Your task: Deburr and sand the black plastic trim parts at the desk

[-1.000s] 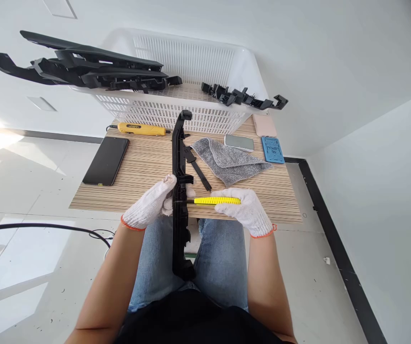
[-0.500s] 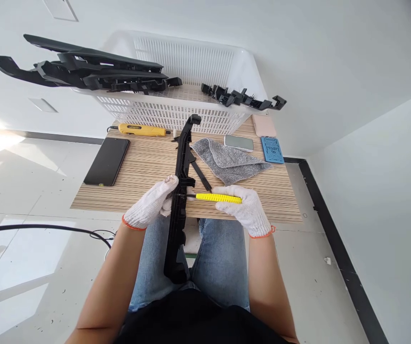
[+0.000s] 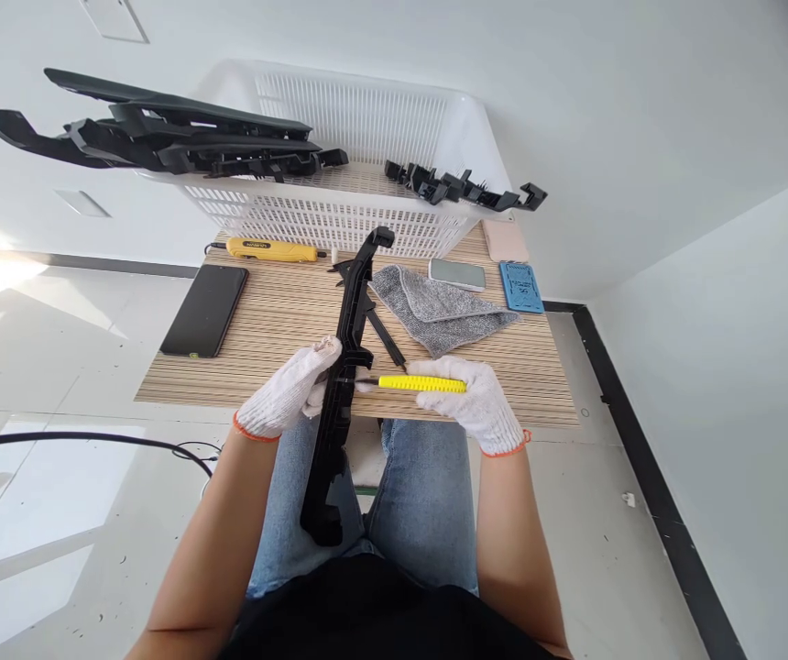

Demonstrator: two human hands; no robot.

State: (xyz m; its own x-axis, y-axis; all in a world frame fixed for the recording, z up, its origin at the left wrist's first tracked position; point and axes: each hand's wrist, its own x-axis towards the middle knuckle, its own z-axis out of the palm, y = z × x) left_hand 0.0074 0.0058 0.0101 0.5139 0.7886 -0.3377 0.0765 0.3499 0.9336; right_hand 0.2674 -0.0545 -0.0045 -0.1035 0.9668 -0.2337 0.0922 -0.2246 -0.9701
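My left hand (image 3: 292,390), in a white glove, grips a long black plastic part (image 3: 331,440) near its middle. The part slants from above the table down over my lap, its hooked top end tipped right. In my gloved right hand (image 3: 466,399) is a yellow-handled tool (image 3: 421,383), held level. Its thin dark tip points left and meets the part's right side just below a protruding bracket; the exact contact is too small to make out. Behind the part, a smaller black piece (image 3: 386,337) lies on the table.
On the wooden table (image 3: 277,321) are a black phone (image 3: 205,310), a yellow power tool (image 3: 271,249), a grey cloth (image 3: 439,312), a light device (image 3: 457,274), a blue card (image 3: 521,287) and a pink item (image 3: 506,240). Behind, a white basket (image 3: 325,213) holds several black parts (image 3: 180,137).
The long part has tilted, its top end moving right and its lower end left. My right hand and the yellow-handled tool have shifted slightly right and down.
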